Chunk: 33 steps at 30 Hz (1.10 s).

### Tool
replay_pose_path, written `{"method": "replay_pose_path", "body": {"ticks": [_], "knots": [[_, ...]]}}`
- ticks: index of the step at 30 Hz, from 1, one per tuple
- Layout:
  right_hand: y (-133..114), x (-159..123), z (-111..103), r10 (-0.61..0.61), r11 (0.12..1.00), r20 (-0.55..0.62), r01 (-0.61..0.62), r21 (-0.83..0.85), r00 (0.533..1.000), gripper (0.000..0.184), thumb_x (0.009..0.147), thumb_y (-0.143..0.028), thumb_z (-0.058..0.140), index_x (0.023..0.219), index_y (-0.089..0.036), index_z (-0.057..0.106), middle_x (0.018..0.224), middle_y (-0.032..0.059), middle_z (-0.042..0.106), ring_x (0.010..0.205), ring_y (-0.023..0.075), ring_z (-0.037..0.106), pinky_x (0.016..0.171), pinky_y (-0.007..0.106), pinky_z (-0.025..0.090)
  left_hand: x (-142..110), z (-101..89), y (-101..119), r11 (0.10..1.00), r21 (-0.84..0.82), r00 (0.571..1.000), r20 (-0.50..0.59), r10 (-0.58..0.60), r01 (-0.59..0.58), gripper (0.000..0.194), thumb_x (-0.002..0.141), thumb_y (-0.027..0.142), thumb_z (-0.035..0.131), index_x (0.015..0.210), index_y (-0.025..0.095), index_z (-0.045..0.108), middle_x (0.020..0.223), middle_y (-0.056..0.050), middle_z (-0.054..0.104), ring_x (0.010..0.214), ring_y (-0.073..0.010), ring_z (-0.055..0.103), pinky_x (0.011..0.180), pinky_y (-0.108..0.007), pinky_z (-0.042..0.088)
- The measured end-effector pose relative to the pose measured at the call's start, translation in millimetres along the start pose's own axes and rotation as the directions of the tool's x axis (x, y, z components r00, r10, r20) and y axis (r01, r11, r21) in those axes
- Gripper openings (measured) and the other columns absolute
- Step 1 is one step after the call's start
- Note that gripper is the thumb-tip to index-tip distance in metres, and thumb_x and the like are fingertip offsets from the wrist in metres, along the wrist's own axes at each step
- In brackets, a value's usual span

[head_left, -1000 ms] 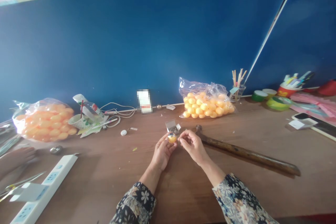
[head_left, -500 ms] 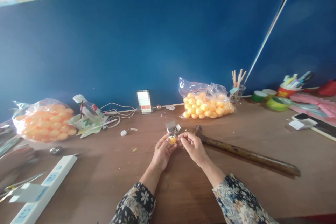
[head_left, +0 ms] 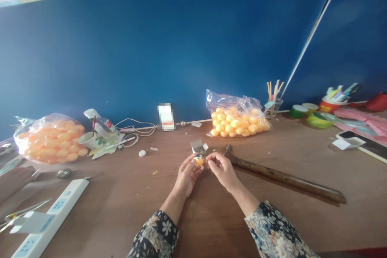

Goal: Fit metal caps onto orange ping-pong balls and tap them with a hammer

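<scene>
Between the thumb and fingers of my left hand (head_left: 186, 176) is a small orange ball (head_left: 198, 162) with a shiny silver top. My right hand (head_left: 223, 170) is beside it, thumb and forefinger pinched together just right of the ball. Whatever those fingertips may hold is too small to make out. Right behind the ball stands a small open box (head_left: 197, 145) with tiny shiny pieces in it. A hammer (head_left: 287, 175) with a long wooden handle lies to the right of my right hand, its head near the box.
Bags of orange balls stand at the back (head_left: 234, 123) and at the left (head_left: 57, 141). A white power strip (head_left: 65, 201) lies front left, near another person's hand (head_left: 18, 179). Tape rolls (head_left: 321, 119), a pen cup (head_left: 331, 104) and a phone (head_left: 367, 145) are at right.
My right fingertips have shifted very slightly right, away from the ball. My left hand stays put with the ball. The other person's hand at the left has moved a little.
</scene>
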State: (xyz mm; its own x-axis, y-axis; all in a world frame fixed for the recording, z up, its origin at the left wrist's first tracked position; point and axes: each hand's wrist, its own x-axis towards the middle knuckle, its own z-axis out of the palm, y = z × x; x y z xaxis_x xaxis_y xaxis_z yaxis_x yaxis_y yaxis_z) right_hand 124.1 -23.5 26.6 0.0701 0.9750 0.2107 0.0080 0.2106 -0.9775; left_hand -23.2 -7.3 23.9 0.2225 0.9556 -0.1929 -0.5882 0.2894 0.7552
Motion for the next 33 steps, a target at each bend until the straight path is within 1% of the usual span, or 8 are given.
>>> {"method": "replay_pose_path", "body": {"ticks": [3, 6, 9, 12, 21, 26, 33], "knots": [[0.0, 0.8, -0.1, -0.003, 0.999, 0.003, 0.003, 0.035, 1.000, 0.007, 0.079, -0.027, 0.056, 0.078, -0.021, 0.057, 0.069, -0.0003, 0.060, 0.056, 0.0123, 0.052, 0.050, 0.022, 0.042, 0.0, -0.3, -0.3, 1.000, -0.001, 1.000, 0.000, 0.003, -0.003, 0.036, 0.074, 0.021, 0.071, 0.108, 0.011, 0.062, 0.091, -0.011, 0.073, 0.076, -0.0159, 0.069, 0.073, -0.026, 0.056], [0.2, 0.7, -0.2, 0.004, 0.998, -0.011, -0.003, 0.062, 1.000, 0.009, 0.079, -0.029, 0.058, 0.080, -0.021, 0.055, 0.068, -0.0017, 0.057, 0.057, 0.0119, 0.051, 0.052, 0.022, 0.042, 0.1, -0.6, -0.6, 1.000, -0.003, 1.000, 0.010, 0.004, -0.004, 0.036, 0.075, 0.021, 0.070, 0.108, 0.012, 0.062, 0.093, -0.011, 0.073, 0.077, -0.0159, 0.069, 0.075, -0.027, 0.055], [1.2, -0.2, -0.3, -0.007, 0.999, -0.009, 0.007, 0.039, 1.000, 0.011, 0.079, -0.031, 0.060, 0.078, -0.021, 0.055, 0.065, -0.0023, 0.055, 0.057, 0.0120, 0.051, 0.053, 0.022, 0.042, 0.1, -0.9, -0.5, 1.000, -0.003, 1.000, 0.007, 0.004, -0.004, 0.036, 0.074, 0.021, 0.070, 0.108, 0.011, 0.062, 0.092, -0.011, 0.073, 0.075, -0.0154, 0.069, 0.075, -0.027, 0.055], [2.1, -1.2, -0.5, -0.006, 1.000, 0.006, 0.006, 0.013, 1.000, 0.014, 0.080, -0.034, 0.061, 0.078, -0.020, 0.058, 0.066, -0.0012, 0.057, 0.057, 0.0125, 0.051, 0.052, 0.022, 0.042, 0.3, -1.4, -0.5, 1.000, -0.007, 1.000, 0.009, 0.005, -0.004, 0.035, 0.075, 0.020, 0.070, 0.108, 0.011, 0.062, 0.092, -0.010, 0.073, 0.074, -0.0150, 0.069, 0.075, -0.027, 0.055], [1.6, -1.8, -0.5, 0.054, 0.998, 0.031, -0.055, 0.030, 0.998, 0.021, 0.080, -0.042, 0.062, 0.081, -0.021, 0.060, 0.066, 0.0003, 0.061, 0.058, 0.0146, 0.056, 0.051, 0.024, 0.045, 2.7, -5.1, -3.0, 1.000, -0.010, 1.000, 0.027, 0.009, -0.008, 0.035, 0.077, 0.020, 0.069, 0.110, 0.012, 0.061, 0.095, -0.011, 0.073, 0.079, -0.0157, 0.069, 0.074, -0.025, 0.055], [2.2, -2.0, -0.9, 0.043, 0.999, 0.025, -0.043, 0.005, 0.999, 0.020, 0.081, -0.041, 0.060, 0.082, -0.021, 0.061, 0.067, 0.0012, 0.062, 0.056, 0.0145, 0.055, 0.050, 0.025, 0.043, 1.1, -2.6, -1.3, 1.000, -0.017, 1.000, 0.020, 0.013, -0.012, 0.034, 0.076, 0.021, 0.069, 0.108, 0.011, 0.062, 0.093, -0.010, 0.073, 0.078, -0.0156, 0.069, 0.073, -0.025, 0.056], [1.7, -2.1, 0.5, 0.049, 0.999, 0.035, -0.049, -0.010, 0.998, 0.018, 0.082, -0.039, 0.058, 0.082, -0.021, 0.059, 0.064, -0.0004, 0.059, 0.056, 0.0140, 0.053, 0.051, 0.025, 0.043, 0.0, -1.7, -1.7, 1.000, -0.012, 1.000, 0.021, 0.014, -0.014, 0.036, 0.074, 0.024, 0.072, 0.108, 0.012, 0.063, 0.090, -0.009, 0.073, 0.076, -0.0149, 0.069, 0.071, -0.024, 0.055]]}}
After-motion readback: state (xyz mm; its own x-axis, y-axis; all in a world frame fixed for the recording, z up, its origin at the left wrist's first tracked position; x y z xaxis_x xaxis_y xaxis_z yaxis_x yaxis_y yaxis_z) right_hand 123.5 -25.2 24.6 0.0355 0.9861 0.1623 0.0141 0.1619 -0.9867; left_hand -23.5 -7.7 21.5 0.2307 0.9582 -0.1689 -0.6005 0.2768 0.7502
